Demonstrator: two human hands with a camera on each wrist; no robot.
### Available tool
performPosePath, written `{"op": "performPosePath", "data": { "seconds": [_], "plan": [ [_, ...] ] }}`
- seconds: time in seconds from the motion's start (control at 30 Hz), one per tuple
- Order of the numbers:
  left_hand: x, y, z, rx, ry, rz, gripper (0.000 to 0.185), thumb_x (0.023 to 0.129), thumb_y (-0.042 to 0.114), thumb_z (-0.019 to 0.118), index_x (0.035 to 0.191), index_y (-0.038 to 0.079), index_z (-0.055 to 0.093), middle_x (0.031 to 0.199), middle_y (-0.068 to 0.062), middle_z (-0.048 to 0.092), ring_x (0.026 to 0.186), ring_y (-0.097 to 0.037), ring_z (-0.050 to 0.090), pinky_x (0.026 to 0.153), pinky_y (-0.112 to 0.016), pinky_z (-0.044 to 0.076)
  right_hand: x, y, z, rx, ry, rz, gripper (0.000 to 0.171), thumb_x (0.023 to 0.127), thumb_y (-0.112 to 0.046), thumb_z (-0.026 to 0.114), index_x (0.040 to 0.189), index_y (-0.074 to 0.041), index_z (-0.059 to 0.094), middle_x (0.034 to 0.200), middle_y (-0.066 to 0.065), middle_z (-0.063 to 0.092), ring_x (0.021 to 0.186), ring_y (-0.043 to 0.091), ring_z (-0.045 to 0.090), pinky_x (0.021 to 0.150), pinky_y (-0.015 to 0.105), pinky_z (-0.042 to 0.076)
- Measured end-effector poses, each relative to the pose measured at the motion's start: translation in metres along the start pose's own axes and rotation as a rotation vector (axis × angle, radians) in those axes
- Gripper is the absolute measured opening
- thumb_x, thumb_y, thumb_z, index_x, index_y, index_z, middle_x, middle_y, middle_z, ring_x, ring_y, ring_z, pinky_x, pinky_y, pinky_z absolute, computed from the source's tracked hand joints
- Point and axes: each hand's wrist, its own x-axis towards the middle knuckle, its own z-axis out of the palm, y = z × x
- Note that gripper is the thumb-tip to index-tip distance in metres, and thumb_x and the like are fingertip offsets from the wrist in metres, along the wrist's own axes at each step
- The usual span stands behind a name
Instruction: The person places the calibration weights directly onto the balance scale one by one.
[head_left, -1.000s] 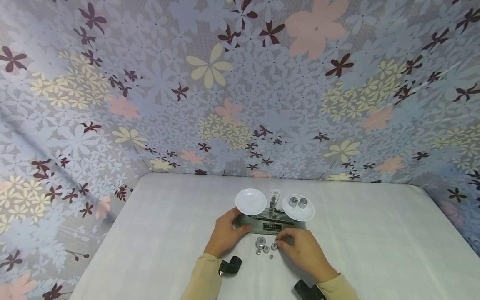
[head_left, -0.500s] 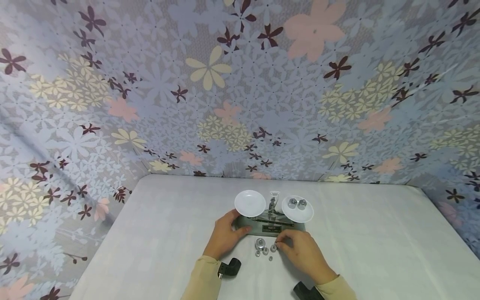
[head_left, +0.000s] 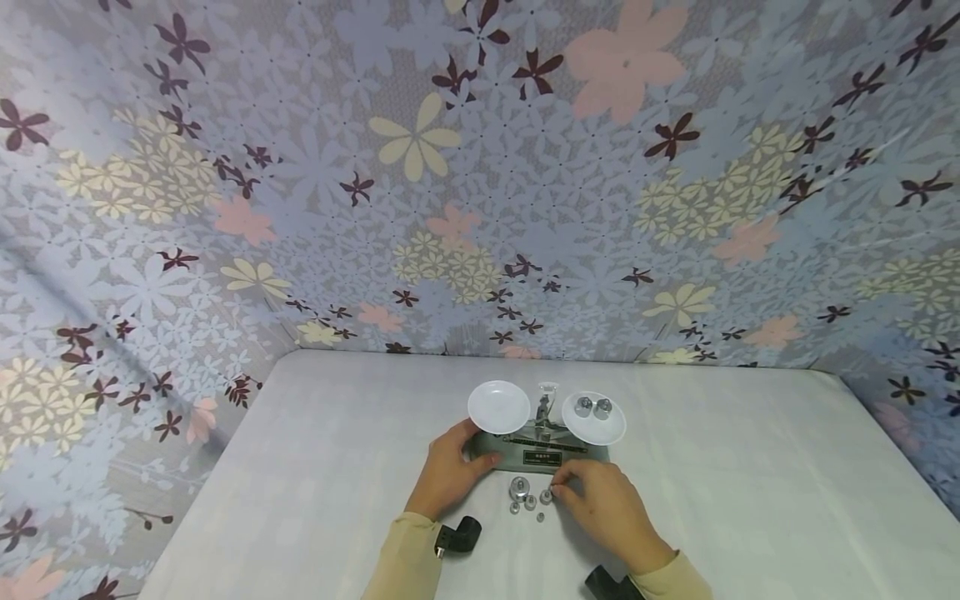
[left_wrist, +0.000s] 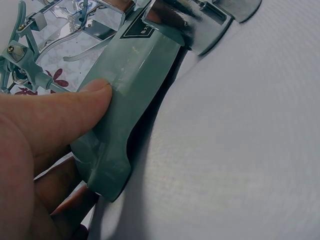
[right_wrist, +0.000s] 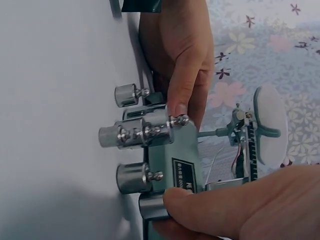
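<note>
A balance scale (head_left: 510,454) with a grey-green base and two white pans stands on the table. My left hand (head_left: 448,468) grips the left end of its base, the thumb (left_wrist: 92,102) on the front face and the other fingers behind. In front of the base, my right hand (head_left: 603,504) pinches a metal balance weight (right_wrist: 152,206) between thumb and fingers; the head view hardly shows it. Beside these fingertips stands another weight (right_wrist: 132,178). Several more weights, among them a large one (head_left: 520,488), stand to the left.
On the right pan (head_left: 597,435) sit two metal weights (head_left: 593,407); the left pan (head_left: 498,407) bears nothing. A white cloth covers the table (head_left: 750,467). Flower-patterned fabric (head_left: 480,208) rises behind the table and at its sides.
The head view has shifted very slightly. Both hands, the scale and the weights stay in the same places relative to each other.
</note>
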Motion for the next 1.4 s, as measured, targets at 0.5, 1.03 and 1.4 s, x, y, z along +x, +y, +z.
{"op": "performPosePath", "data": {
  "seconds": [0.5, 1.03, 1.4],
  "plan": [
    [0.001, -0.001, 0.001, -0.004, 0.001, -0.002, 0.058, 0.087, 0.024, 0.078, 0.138, 0.003, 0.059, 0.138, -0.014, 0.060, 0.132, -0.032, 0.053, 0.113, -0.050, 0.041, -0.007, -0.015, -0.011, -0.034, 0.038, 0.002, 0.014, 0.081, -0.011, 0.081, 0.081, -0.021, 0.073, 0.087, -0.007, 0.073, 0.059, 0.006, 0.045, 0.046, 0.024, 0.035],
    [0.002, -0.001, 0.000, -0.006, -0.002, 0.004, 0.059, 0.087, 0.024, 0.078, 0.138, 0.002, 0.058, 0.139, -0.014, 0.060, 0.133, -0.032, 0.053, 0.113, -0.050, 0.041, -0.010, -0.025, -0.029, 0.014, 0.116, -0.066, 0.012, 0.082, -0.011, 0.082, 0.087, -0.020, 0.076, 0.092, -0.007, 0.075, 0.061, 0.007, 0.058, 0.061, 0.028, 0.051],
    [0.001, -0.002, 0.001, -0.001, -0.003, -0.001, 0.059, 0.087, 0.025, 0.078, 0.138, 0.003, 0.059, 0.138, -0.014, 0.060, 0.132, -0.033, 0.053, 0.112, -0.051, 0.041, -0.012, -0.025, -0.036, 0.043, 0.143, -0.079, 0.010, 0.083, -0.013, 0.082, 0.089, -0.019, 0.077, 0.087, -0.008, 0.072, 0.047, 0.002, 0.036, 0.044, 0.022, 0.035]
  ]
}}
